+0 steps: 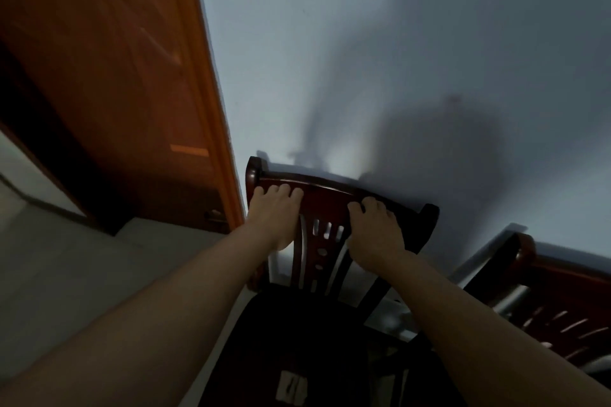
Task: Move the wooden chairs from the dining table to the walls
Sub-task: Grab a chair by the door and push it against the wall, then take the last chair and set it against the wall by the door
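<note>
Left hand: your left hand [276, 211] is curled over the top rail of the wooden chair [325, 205] near its left end, fingers [283, 190] draped over the far edge, palm against the near face of the back.
Right hand: your right hand [375, 228] grips the same rail to the right of centre, knuckles up, fingers hooked over the top edge, the heel of the hand down on the carved splat.
Arms: both your forearms are bare and reach forward and upward from the lower corners, nearly straight, the left coming in from the bottom left and the right from the bottom right, converging on the chair back.
Chair held: dark reddish wood, curved top rail with scrolled ends, a slotted centre splat between your hands and a dark seat [307, 340] below; something pale lies on the seat, too blurred to name.
Position: the chair's back stands just beside the pale blue-grey wall [363, 43]; you cannot tell whether it touches.
Shadows: your shadow and the chair's fall on the wall above the rail.
Second chair: another wooden chair [562, 294] of the same kind stands to the right, near the same wall.
Door: an orange-brown wooden door [115, 76] and its frame stand to the left of the held chair.
Floor: pale floor [82, 258] shows at the lower left.
</note>
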A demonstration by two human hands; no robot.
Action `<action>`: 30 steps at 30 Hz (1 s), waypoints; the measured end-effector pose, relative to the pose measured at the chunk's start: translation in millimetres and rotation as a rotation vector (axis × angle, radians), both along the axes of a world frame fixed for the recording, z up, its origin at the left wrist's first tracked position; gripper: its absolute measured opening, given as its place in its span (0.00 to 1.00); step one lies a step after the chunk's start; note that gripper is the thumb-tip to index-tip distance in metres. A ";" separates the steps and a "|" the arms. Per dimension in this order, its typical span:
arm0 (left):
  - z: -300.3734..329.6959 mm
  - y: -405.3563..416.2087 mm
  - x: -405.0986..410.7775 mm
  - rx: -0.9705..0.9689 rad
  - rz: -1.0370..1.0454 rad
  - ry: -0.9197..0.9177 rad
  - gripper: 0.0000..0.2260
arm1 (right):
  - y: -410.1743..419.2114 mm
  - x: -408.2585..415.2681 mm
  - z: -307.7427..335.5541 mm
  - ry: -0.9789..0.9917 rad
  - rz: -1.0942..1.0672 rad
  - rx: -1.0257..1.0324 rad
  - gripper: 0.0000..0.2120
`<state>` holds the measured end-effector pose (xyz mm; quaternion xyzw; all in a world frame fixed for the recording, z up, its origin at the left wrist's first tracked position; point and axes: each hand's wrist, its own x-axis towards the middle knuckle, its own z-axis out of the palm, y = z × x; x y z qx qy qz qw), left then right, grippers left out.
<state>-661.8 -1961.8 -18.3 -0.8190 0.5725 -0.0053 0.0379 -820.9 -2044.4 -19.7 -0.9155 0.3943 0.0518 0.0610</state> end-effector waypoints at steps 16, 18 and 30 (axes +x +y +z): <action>48.6 203.7 -38.1 0.061 0.470 0.227 0.23 | 120.8 5.5 44.1 -0.035 0.369 0.140 0.32; 50.9 226.3 -35.9 0.062 0.524 0.259 0.24 | 137.7 16.1 45.1 -0.027 0.400 0.171 0.33; 43.6 419.5 24.9 -0.054 0.973 0.412 0.31 | 303.2 143.4 35.8 0.068 0.724 0.184 0.35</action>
